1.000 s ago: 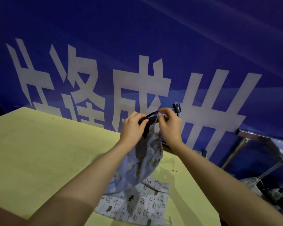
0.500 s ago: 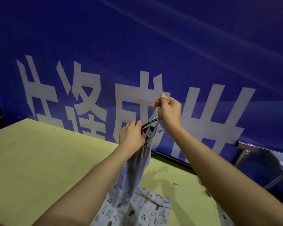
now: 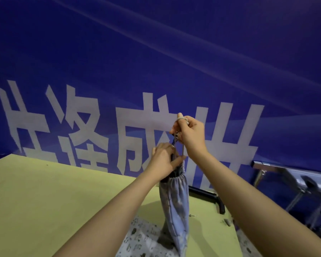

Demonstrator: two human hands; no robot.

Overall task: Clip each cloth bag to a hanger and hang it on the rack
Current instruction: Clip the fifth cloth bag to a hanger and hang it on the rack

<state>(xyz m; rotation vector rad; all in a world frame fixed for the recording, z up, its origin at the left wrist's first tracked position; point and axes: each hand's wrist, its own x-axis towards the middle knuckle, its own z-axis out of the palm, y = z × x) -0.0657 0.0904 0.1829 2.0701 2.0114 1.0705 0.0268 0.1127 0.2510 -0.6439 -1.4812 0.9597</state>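
Raised higher than half a second ago and drawn tighter at the neck: cloth bag (image 3: 174, 201), hanging gathered above the table (image 3: 44, 191). Gripped at the puckered top by the left hand (image 3: 164, 160), fingers curled. Cord (image 3: 182, 145) pinched and pulled up by the right hand (image 3: 191, 132). Below, a printed bag (image 3: 137, 242) lying flat; behind, a blue banner (image 3: 156, 52).

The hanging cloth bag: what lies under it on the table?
Under the cloth bag lies a patterned cloth on the table. The bag and forearms cover part of it.
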